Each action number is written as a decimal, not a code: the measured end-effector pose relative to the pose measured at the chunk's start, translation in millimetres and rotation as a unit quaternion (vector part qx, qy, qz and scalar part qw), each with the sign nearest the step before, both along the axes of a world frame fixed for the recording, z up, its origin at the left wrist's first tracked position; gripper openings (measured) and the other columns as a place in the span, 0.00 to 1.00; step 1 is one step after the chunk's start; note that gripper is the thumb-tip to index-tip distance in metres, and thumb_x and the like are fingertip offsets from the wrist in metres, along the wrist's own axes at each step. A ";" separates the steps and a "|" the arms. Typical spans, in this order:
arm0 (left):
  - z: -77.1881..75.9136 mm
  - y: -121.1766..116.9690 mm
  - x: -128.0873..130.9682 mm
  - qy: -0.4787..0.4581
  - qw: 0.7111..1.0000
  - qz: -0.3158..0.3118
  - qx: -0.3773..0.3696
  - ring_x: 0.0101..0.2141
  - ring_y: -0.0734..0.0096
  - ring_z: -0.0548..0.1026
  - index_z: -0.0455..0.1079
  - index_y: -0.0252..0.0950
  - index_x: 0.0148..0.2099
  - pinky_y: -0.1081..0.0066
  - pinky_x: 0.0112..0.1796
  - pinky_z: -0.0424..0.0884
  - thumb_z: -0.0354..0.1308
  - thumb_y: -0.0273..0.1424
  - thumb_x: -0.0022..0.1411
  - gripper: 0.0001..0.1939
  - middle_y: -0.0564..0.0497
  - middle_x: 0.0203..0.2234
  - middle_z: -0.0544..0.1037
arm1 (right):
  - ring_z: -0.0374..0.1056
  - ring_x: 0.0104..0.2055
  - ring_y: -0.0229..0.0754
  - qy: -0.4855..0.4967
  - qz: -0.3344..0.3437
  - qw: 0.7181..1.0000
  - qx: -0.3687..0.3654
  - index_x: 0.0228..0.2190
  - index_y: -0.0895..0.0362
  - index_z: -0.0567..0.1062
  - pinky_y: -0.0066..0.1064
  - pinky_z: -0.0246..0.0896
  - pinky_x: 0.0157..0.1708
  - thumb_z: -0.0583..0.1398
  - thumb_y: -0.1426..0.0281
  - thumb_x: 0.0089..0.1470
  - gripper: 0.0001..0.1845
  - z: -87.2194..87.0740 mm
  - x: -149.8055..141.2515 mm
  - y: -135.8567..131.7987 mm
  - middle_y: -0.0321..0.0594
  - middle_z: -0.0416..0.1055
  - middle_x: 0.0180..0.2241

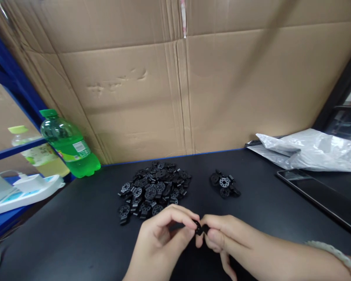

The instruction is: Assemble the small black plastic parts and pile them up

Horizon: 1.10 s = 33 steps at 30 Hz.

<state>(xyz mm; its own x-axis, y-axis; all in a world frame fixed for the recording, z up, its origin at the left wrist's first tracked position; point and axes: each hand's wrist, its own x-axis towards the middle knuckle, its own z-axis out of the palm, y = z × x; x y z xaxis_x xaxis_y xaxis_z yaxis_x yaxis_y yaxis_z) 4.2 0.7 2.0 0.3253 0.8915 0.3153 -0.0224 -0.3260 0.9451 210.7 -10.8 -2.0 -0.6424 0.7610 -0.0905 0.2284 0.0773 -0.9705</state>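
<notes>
Left hand (163, 234) and right hand (231, 238) meet over the table (76, 238), fingertips pinched on small black piecework (198, 228).

From the left: one white power strip (26, 195); two bottles, a pale yellow one (48, 160) crossed by a blue bar (16, 150), then a green one (71, 144); one large heap of black parts (153, 189), too overlapped to count, the left hand hiding its near edge; the pinched piecework, whether one part or two unclear; one smaller pile (224, 182) beyond the right hand; one plastic bag (316, 150); one dark flat device (324, 199).
</notes>
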 end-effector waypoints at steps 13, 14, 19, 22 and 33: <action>3.5 3.9 -1.6 0.107 0.943 -0.090 0.302 0.35 0.68 0.79 0.75 0.37 0.32 0.71 0.38 0.77 0.51 0.08 0.55 0.19 0.50 0.29 0.79 | 0.68 0.33 0.37 0.012 -0.026 0.999 0.027 0.40 0.59 0.76 0.29 0.64 0.35 0.57 0.67 0.61 0.10 22.6 6.2 12.8 0.37 0.71 0.33; 2.7 5.6 -1.0 0.103 0.940 -0.088 0.313 0.35 0.68 0.79 0.74 0.36 0.31 0.72 0.38 0.77 0.51 0.08 0.55 0.19 0.50 0.28 0.79 | 0.70 0.35 0.38 -0.003 -0.036 0.998 0.058 0.42 0.58 0.76 0.29 0.64 0.37 0.58 0.70 0.60 0.10 25.6 8.3 12.0 0.37 0.73 0.35; -2.7 7.9 2.7 0.127 0.933 -0.062 0.330 0.37 0.70 0.79 0.74 0.35 0.33 0.75 0.40 0.76 0.51 0.08 0.53 0.19 0.49 0.33 0.79 | 0.71 0.43 0.40 -0.123 -0.033 0.953 0.275 0.39 0.54 0.77 0.32 0.61 0.48 0.63 0.77 0.53 0.11 42.3 30.5 12.1 0.34 0.76 0.38; -6.1 4.7 4.1 0.139 0.931 -0.073 0.329 0.37 0.69 0.78 0.74 0.35 0.34 0.73 0.39 0.75 0.49 0.09 0.54 0.19 0.48 0.34 0.79 | 0.71 0.43 0.39 -0.137 -0.027 0.927 0.349 0.36 0.54 0.78 0.31 0.63 0.46 0.62 0.80 0.51 0.12 51.8 53.3 24.0 0.36 0.75 0.39; -19.4 5.7 2.4 0.162 0.898 -0.193 0.360 0.37 0.67 0.75 0.72 0.34 0.37 0.72 0.40 0.74 0.54 0.17 0.65 0.10 0.45 0.37 0.79 | 0.71 0.40 0.47 -0.215 -0.245 0.822 0.467 0.40 0.57 0.77 0.41 0.67 0.42 0.59 0.69 0.57 0.09 31.4 88.0 73.1 0.44 0.78 0.39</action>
<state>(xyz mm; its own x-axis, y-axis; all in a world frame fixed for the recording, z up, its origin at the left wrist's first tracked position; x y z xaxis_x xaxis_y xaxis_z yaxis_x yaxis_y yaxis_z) 6.6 6.4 -17.3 0.7450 0.2958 0.5978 -0.0258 -0.8828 0.4690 298.6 62.2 29.3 -0.2985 0.7861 0.5413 0.7612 0.5382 -0.3618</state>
